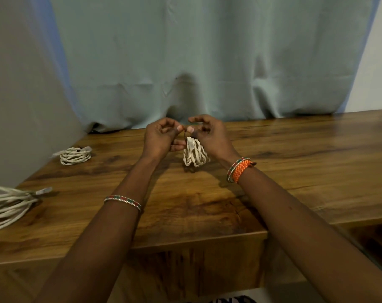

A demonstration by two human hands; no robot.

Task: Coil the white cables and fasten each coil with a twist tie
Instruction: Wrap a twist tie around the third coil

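Pale curtain backs the wooden counter [295, 154]; at centre, left hand [161, 138] and right hand [209, 136] pinch a dark twist tie [185, 134], each grip narrow, holding the coil [194, 154] upright for twisting; two coils lie at nine o'clock.

Bare forearms; beaded bangle [122, 200] L wrist; bangles [233, 169] + orange braided band [242, 170] R wrist

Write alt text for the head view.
Both hands, left hand and right hand, pinch a dark twist tie atop a coiled white cable held upright above a wooden table. Two more cable bundles lie at left.
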